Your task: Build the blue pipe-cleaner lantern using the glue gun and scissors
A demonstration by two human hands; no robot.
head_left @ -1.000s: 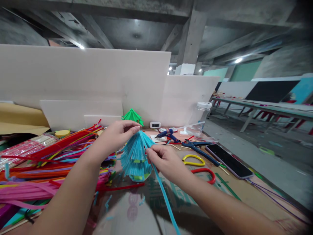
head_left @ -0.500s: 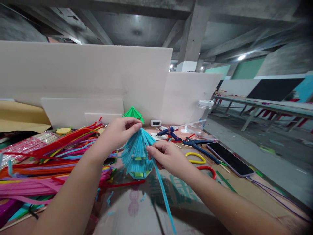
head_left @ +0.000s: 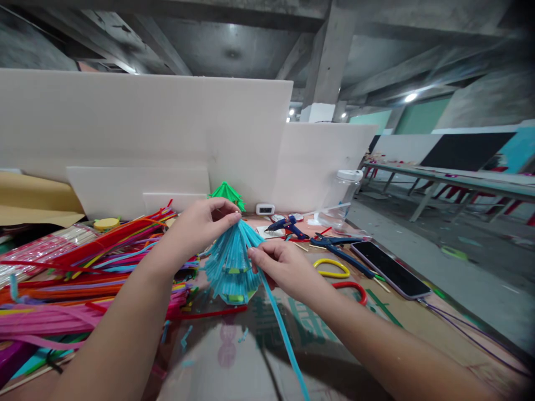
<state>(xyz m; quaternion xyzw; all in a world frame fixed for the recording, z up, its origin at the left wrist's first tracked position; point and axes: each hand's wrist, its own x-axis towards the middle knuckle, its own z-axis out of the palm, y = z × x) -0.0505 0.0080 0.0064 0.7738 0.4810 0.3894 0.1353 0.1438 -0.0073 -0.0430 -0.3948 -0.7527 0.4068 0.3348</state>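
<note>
A tiered blue tower (head_left: 228, 267) made of pipe cleaners stands upright on the cardboard-covered table, with yellow-green parts showing between its layers. My left hand (head_left: 213, 218) pinches its pointed top between thumb and fingers. At the tower's right side my right hand (head_left: 278, 262) is closed on a blue pipe cleaner (head_left: 281, 323), held against the upper tier. The long free end of that pipe cleaner hangs down toward the table's near edge. The fingertips partly hide where it meets the tower.
Bundles of coloured pipe cleaners (head_left: 54, 317) lie at left. A glue gun (head_left: 286, 224), pliers (head_left: 343, 253), scissors with yellow and red handles (head_left: 332, 269) and a phone (head_left: 390, 270) lie at right. Behind stand a green peaked piece (head_left: 226, 194), a plastic jar (head_left: 340, 192) and white boards (head_left: 146, 122).
The view has shifted very slightly. Both hands keep their hold on the tower and the pipe cleaner, and the strip's lower end has swung a little to the right.
</note>
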